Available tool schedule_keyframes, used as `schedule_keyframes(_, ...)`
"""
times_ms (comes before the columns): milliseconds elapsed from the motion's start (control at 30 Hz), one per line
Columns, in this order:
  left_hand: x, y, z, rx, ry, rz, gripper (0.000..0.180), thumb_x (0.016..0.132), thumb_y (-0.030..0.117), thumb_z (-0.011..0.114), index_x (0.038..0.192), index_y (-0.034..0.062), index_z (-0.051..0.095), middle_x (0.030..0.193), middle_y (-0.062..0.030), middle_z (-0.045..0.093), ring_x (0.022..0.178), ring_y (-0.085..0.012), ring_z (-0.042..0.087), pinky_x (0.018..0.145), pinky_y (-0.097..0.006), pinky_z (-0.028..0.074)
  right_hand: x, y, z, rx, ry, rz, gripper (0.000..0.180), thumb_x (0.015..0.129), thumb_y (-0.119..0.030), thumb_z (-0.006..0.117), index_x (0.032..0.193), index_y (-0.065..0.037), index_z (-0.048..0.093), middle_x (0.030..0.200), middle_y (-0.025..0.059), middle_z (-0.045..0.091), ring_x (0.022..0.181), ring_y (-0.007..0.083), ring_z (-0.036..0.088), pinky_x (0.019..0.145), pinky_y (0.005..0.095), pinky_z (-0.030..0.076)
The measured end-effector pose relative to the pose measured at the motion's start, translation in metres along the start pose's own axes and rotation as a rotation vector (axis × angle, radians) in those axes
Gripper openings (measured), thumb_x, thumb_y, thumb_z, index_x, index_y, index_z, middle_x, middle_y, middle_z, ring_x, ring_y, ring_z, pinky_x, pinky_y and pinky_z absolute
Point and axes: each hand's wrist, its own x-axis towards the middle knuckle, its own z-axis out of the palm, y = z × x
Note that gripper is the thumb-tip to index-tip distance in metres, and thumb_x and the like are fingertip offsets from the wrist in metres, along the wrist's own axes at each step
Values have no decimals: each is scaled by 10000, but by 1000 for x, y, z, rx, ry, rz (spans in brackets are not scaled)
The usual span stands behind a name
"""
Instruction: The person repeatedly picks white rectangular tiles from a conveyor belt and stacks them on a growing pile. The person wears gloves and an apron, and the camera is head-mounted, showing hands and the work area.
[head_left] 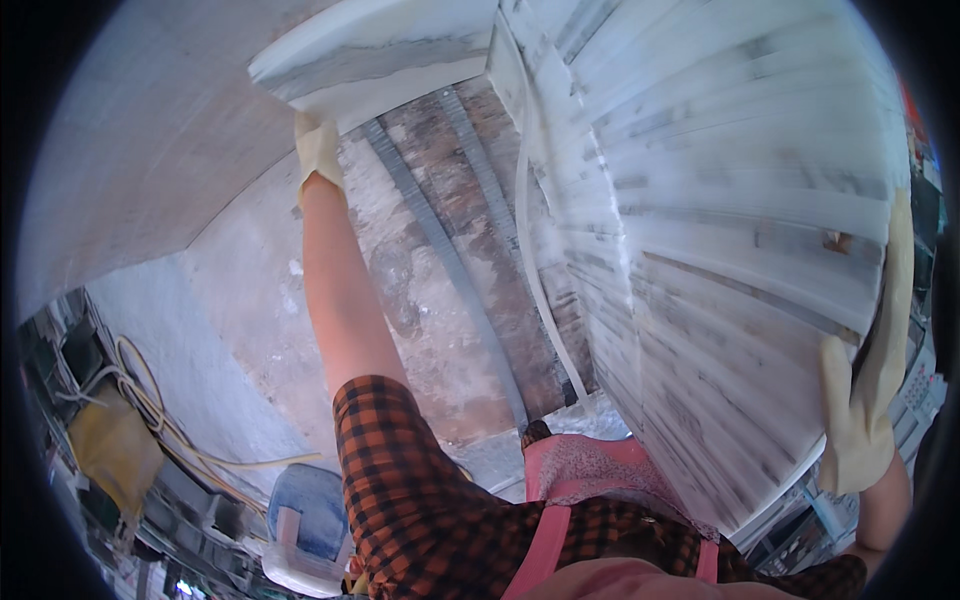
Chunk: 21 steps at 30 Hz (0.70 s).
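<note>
A large white panel with grey streaks and dark smudges stands tilted in front of me on the right. From its far side a smooth white flange reaches left; whether the two are one piece I cannot tell. My left hand, in a cream rubber glove, reaches far out and grips the flange's lower left edge, its fingertips partly hidden. On the right side my right hand, in a matching glove, holds the panel's outer edge, thumb on the face and fingers along the rim.
Beneath lies a worn, stained surface crossed by two grey strips. A brownish board rises at left. Coiled hoses, a yellowish cloth and a blue-and-white chair-like object stand lower left. Equipment with buttons shows at right.
</note>
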Motion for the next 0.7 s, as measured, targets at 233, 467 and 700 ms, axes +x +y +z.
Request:
schedule_keyframes(233, 8, 8, -14, 75, -138, -102, 346, 762, 16, 555, 1105, -26, 570, 944, -60, 569, 835, -154, 510, 750, -279, 419, 3, -1, -6, 132, -81, 98, 781, 981, -341, 446, 1551, 18, 51, 1605, 223, 94, 1472, 356, 203, 1161, 482, 255)
schedule_keyframes(467, 30, -22, -19, 92, -216, 29, 445, 751, 86, 589, 1166, -66, 535, 938, -90, 581, 842, -188, 540, 736, -303, 445, 4, -7, -4, -31, -53, 56, 781, 981, -343, 464, 1552, 18, 71, 1609, 213, 103, 1480, 346, 180, 1163, 469, 251)
schedule_keyframes(700, 25, -31, 3, 696, -163, 88, 695, 811, 316, 658, 1345, -72, 444, 1149, -269, 646, 1100, -381, 619, 947, -410, 470, -1, 1, 7, -72, 87, -24, 736, 969, -328, 497, 1556, -28, 169, 1595, 187, 212, 1471, 317, 234, 1186, 438, 228)
